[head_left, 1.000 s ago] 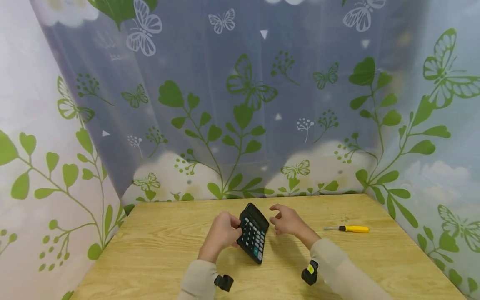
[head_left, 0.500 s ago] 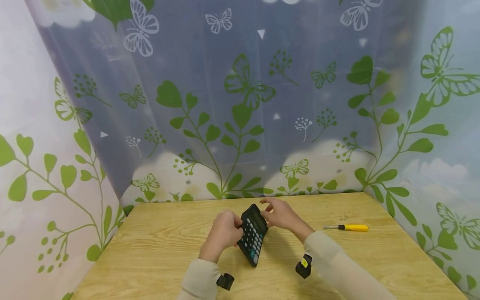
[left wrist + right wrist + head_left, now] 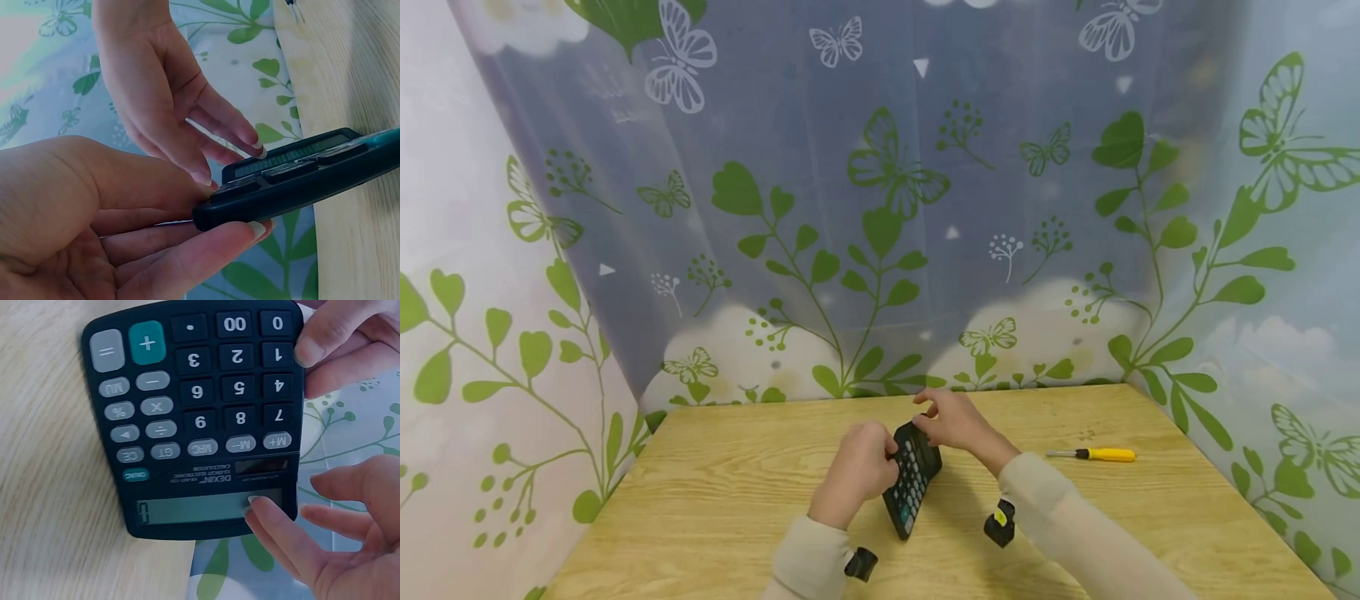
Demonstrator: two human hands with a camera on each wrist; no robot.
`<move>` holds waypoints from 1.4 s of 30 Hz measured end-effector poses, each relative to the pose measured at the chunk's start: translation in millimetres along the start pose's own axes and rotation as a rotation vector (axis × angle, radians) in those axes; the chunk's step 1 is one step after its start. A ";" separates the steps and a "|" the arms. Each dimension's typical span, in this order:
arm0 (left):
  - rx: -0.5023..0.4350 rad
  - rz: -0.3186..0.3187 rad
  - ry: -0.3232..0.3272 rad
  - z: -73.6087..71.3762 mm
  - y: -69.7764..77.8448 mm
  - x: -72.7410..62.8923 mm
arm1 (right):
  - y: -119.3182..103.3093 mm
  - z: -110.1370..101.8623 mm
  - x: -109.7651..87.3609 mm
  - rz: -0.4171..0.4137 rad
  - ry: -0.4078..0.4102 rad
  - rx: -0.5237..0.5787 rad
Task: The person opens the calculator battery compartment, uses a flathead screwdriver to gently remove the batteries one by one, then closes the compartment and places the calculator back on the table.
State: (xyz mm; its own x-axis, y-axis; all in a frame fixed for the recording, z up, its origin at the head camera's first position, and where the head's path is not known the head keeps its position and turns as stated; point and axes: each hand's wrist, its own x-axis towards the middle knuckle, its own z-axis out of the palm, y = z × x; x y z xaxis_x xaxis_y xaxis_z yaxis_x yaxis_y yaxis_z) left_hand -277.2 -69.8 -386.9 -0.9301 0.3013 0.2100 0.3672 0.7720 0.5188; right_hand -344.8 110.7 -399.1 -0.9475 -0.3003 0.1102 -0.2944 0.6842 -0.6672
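A: How is the calculator [image 3: 913, 477] handling?
B: Probably as a light, stiff thing; its display [image 3: 187, 510] is likely needing care. It's tilting over the table [image 3: 715, 467].
A: Where is it being held?
B: At nine o'clock: the left hand [image 3: 859, 462] is pinching its edge, seemingly soundly. At one, the right hand [image 3: 955, 421] is gripping nothing, fingers loosely extending. A screwdriver [image 3: 1097, 455] is lying at three.

Left hand [image 3: 859, 462] in a thumb-and-finger pinch, right hand [image 3: 957, 422] near it, loosely spread, palm toward the left.
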 end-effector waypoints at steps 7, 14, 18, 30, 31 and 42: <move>0.028 0.073 0.013 3.4 8.2 -1.0 | -3.2 -2.7 1.6 0.021 -0.030 0.003; 0.084 0.105 0.016 6.4 13.1 1.1 | -3.0 -2.6 1.4 0.020 -0.062 -0.023; 0.131 0.132 0.025 8.2 17.3 0.0 | -3.5 -3.8 0.9 -0.002 -0.081 -0.057; 0.198 0.147 0.031 12.2 28.8 -3.7 | -7.0 -7.9 -0.1 -0.002 -0.093 -0.124; 0.195 0.144 0.029 12.6 29.5 -4.1 | -7.6 -8.0 -0.1 0.010 -0.093 -0.126; 0.221 0.155 0.036 16.3 35.3 -5.0 | -13.0 -5.4 0.1 0.018 -0.086 -0.221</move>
State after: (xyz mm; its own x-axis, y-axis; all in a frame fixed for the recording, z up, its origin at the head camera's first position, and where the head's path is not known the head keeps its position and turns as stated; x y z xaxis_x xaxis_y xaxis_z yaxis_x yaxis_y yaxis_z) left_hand -259.8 -35.0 -383.1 -0.8609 0.4080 0.3040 0.4909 0.8232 0.2852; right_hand -341.7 105.3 -386.4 -0.9414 -0.3360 0.0308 -0.3072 0.8157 -0.4901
